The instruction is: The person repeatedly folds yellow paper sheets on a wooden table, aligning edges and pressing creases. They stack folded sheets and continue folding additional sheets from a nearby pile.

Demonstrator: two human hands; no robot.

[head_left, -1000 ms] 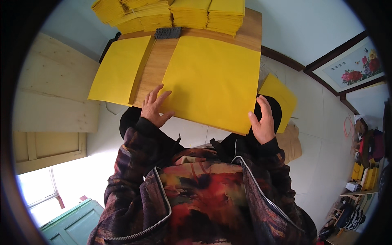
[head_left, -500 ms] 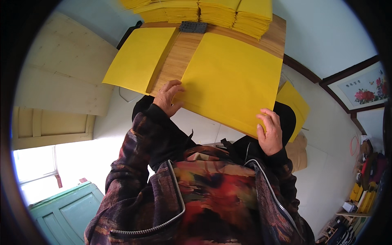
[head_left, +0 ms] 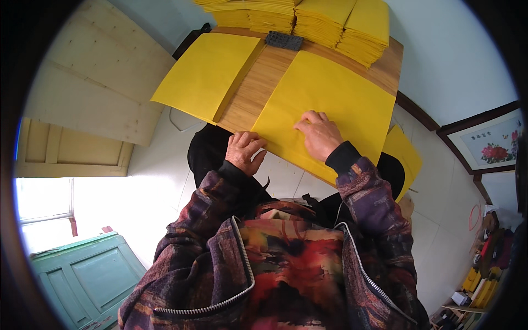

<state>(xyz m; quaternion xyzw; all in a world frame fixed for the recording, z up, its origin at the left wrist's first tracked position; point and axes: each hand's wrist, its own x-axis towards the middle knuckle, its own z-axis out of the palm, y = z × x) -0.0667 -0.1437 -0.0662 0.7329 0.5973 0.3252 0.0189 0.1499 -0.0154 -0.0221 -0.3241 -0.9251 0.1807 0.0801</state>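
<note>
A large yellow paper piece (head_left: pixel 344 91), which looks like a big envelope or folder, lies flat on the wooden table (head_left: pixel 258 80) in front of me. My left hand (head_left: pixel 246 152) is at its near left corner, with bent fingers over the edge and the thumb apart. Resting on the paper's near part, my right hand (head_left: pixel 320 133) has loosely bent fingers pointing left, and nothing shows in them. To the left lies a low stack of yellow paper pieces (head_left: pixel 206 71), its side edge folded or thick. A strip of bare wood separates the two.
Tall stacks of yellow paper pieces (head_left: pixel 324 25) stand along the table's far side. In front of them sits a dark grey block (head_left: pixel 284 40). Another yellow piece (head_left: pixel 404 157) is low at the right beside my leg. A pale wooden board (head_left: pixel 104 71) leans at the left.
My right hand has left the near right corner and moved left onto the paper. The left hand stays near the left corner, lower against the edge. The view has shifted slightly.
</note>
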